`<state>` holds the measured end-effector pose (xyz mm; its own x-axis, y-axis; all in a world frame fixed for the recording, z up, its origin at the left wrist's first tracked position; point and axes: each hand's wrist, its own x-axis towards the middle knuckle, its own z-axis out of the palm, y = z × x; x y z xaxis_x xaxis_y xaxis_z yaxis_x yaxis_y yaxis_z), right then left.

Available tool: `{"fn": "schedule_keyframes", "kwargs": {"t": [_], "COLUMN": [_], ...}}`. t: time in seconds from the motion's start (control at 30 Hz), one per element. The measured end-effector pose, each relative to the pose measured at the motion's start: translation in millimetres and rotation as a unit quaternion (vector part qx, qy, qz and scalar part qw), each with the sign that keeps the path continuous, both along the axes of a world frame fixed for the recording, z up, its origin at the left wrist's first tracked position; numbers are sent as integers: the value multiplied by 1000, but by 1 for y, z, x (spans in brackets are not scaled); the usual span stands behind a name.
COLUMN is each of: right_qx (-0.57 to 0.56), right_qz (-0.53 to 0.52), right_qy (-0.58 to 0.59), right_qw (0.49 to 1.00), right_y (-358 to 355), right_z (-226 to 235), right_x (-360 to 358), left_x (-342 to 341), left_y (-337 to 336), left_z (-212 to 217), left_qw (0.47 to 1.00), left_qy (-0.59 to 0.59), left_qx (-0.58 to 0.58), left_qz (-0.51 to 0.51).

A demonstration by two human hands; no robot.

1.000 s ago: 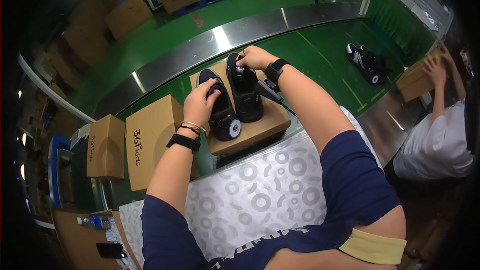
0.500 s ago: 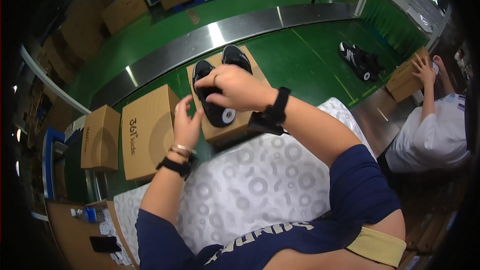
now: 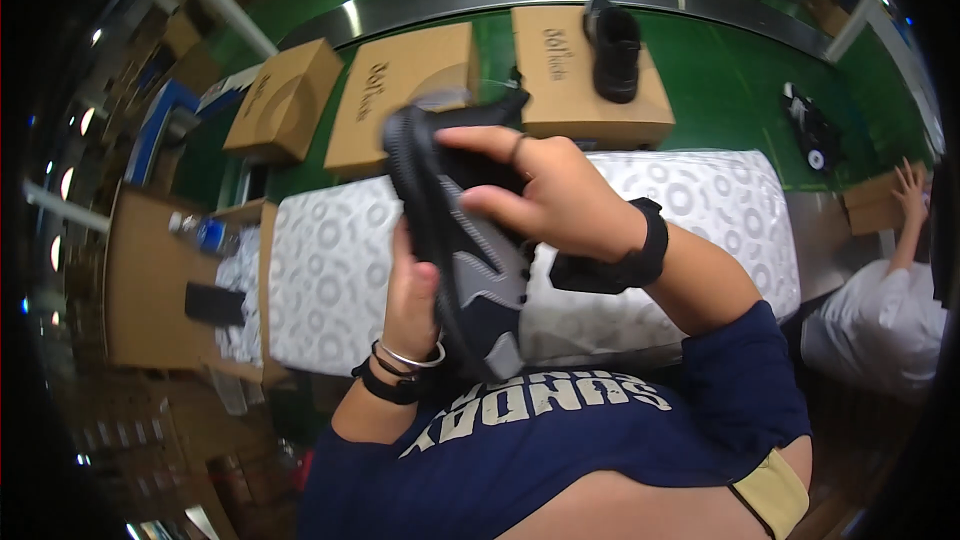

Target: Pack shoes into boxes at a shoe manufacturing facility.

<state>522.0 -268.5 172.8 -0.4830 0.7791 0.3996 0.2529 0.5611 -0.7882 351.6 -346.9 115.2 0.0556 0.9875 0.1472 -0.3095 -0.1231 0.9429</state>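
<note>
A black and grey sneaker [image 3: 473,245] is up off the box, held tilted close to my chest, its toe pointing down toward me and its sole facing left. My right hand [image 3: 565,190] grips it near the heel and opening, index finger and thumb lying over the upper. On the sole side, my left hand [image 3: 411,290] supports it, with some fingers hidden behind the shoe. A matching black shoe [image 3: 615,52] rests on a closed cardboard box [image 3: 556,90] beyond my hands.
Two more brown boxes, a larger box [image 3: 395,90] and a smaller box [image 3: 285,100], stand at the far left. A white patterned package [image 3: 690,265] lies in front of me. An open carton [image 3: 145,290] is at left. At right, a co-worker's hand [image 3: 910,190] touches a box near black shoes [image 3: 812,128].
One shoe has been lifted from the box and brought toward me, toe turned down. Both hands now hold it; the other shoe remains on the box. My view has shifted.
</note>
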Motion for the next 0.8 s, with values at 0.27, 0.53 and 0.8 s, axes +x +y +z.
{"fn": "schedule_keyframes", "kwargs": {"t": [0.27, 0.53, 0.8], "right_qx": [-295, -295, -141], "right_qz": [-53, -128, -62], "right_qy": [127, 132, 92], "right_qw": [946, 938, 984], "right_y": [8, -3, -8], "right_z": [-97, -122, -29], "right_x": [-26, -23, -32], "left_x": [-206, -202, -208], "left_y": [-74, -89, -34], "left_z": [-66, -95, 15], "left_qw": [634, 556, 828], "left_qy": [682, 763, 536], "left_qx": [-139, -161, 86], "left_qz": [337, 288, 140]}}
